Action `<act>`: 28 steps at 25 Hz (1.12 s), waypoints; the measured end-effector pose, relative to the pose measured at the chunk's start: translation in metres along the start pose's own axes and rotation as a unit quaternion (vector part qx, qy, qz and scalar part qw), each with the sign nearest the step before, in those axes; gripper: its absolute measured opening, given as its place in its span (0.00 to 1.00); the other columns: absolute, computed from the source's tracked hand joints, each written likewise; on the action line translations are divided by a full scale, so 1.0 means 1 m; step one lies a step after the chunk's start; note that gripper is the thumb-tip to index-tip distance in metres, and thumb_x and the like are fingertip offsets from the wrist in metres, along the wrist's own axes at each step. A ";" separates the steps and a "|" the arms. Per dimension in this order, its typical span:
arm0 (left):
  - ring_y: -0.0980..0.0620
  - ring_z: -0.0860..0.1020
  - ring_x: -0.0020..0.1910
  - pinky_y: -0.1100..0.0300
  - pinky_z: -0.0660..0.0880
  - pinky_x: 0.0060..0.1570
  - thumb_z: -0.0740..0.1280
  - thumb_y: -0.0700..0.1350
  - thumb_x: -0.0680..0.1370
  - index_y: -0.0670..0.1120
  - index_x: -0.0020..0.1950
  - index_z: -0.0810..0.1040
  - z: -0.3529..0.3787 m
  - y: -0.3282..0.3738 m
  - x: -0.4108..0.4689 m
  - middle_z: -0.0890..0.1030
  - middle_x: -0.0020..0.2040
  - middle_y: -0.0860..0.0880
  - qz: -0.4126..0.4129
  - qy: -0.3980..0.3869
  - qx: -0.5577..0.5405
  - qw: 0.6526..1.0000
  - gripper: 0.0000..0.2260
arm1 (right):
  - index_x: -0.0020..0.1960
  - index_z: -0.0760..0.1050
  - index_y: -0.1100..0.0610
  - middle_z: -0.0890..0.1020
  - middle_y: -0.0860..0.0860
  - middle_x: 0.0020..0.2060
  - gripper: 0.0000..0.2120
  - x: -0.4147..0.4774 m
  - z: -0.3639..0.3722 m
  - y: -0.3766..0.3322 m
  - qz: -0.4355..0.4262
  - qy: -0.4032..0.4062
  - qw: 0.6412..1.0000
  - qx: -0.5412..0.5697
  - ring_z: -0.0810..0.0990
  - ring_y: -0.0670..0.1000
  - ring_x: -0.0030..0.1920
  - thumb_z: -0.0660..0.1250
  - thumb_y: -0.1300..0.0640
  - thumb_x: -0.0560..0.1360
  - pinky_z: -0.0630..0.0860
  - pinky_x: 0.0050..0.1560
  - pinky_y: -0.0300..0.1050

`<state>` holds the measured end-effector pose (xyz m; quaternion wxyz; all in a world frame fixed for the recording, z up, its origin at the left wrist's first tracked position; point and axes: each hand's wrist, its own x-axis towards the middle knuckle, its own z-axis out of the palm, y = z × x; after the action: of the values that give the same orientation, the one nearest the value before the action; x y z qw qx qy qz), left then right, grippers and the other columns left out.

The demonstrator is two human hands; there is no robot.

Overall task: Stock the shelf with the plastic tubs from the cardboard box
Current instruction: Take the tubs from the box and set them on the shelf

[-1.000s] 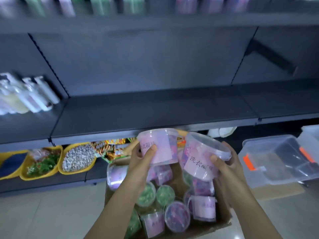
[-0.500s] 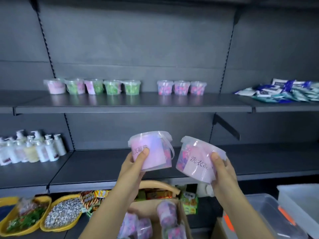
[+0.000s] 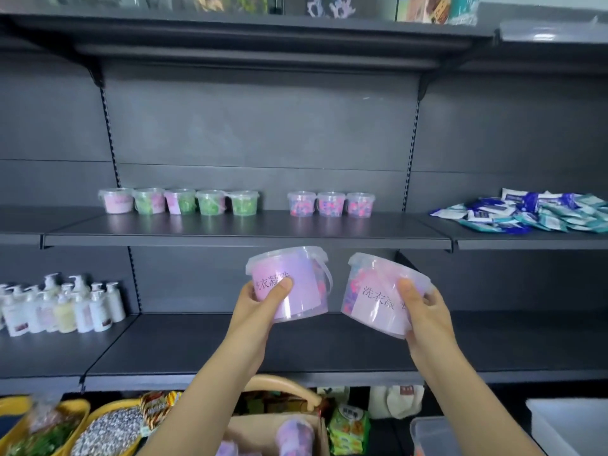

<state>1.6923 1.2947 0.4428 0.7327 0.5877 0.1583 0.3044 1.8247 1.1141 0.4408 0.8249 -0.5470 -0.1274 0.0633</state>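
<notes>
My left hand (image 3: 260, 307) grips a clear plastic tub with a pink label (image 3: 296, 281), held upright in front of the lower shelf. My right hand (image 3: 424, 311) grips a second tub (image 3: 371, 291), tilted to the left, its label facing me. Both tubs hang just below the front edge of the middle shelf (image 3: 246, 236). On that shelf stand several tubs: a row with pink and green contents (image 3: 179, 201) at the left and three pink-and-blue ones (image 3: 330, 204) to the right. The cardboard box (image 3: 263, 429) sits low in view with tubs inside.
White pump bottles (image 3: 62, 307) stand on the lower shelf at the left. Blue and white packets (image 3: 533, 212) lie on the middle shelf at the right. Yellow baskets (image 3: 82, 426) of goods and a clear plastic bin (image 3: 434, 436) sit near the floor.
Both hands have lifted the two tubs out of the box and up to just under the middle shelf. My view has tilted upward.
</notes>
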 end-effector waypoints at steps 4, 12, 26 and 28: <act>0.49 0.78 0.59 0.50 0.68 0.67 0.76 0.57 0.56 0.45 0.63 0.71 0.004 0.002 0.060 0.81 0.58 0.48 0.011 -0.004 0.002 1.000 0.39 | 0.65 0.70 0.53 0.78 0.53 0.57 0.24 0.062 0.006 0.003 -0.047 0.017 0.998 -0.023 0.79 0.52 0.52 0.72 0.56 0.71 0.76 0.55 0.51; 0.51 0.77 0.59 0.52 0.69 0.67 0.76 0.57 0.53 0.52 0.65 0.67 0.026 -0.005 0.193 0.78 0.62 0.50 0.037 -0.025 0.008 0.999 0.42 | 0.69 0.66 0.51 0.76 0.53 0.61 0.34 0.188 0.022 0.005 -0.094 0.075 0.990 -0.079 0.78 0.53 0.57 0.75 0.51 0.67 0.76 0.57 0.51; 0.52 0.66 0.70 0.60 0.62 0.67 0.77 0.56 0.64 0.53 0.75 0.54 0.152 -0.041 0.374 0.64 0.72 0.54 0.086 0.010 0.085 0.993 0.47 | 0.73 0.59 0.57 0.71 0.49 0.57 0.46 0.411 0.007 0.008 -0.139 0.086 0.957 -0.239 0.73 0.49 0.57 0.79 0.50 0.63 0.69 0.60 0.41; 0.54 0.65 0.69 0.63 0.61 0.61 0.75 0.52 0.69 0.52 0.76 0.53 0.174 -0.048 0.406 0.63 0.72 0.54 0.092 0.036 0.094 0.991 0.43 | 0.73 0.60 0.58 0.73 0.50 0.57 0.47 0.461 -0.001 0.010 -0.144 0.087 0.955 -0.243 0.74 0.50 0.57 0.80 0.49 0.61 0.71 0.61 0.43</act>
<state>2.1181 1.4120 0.4929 0.6370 0.6547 0.1577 0.3751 2.2672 1.2298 0.4966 0.6755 -0.7100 -0.1444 -0.1370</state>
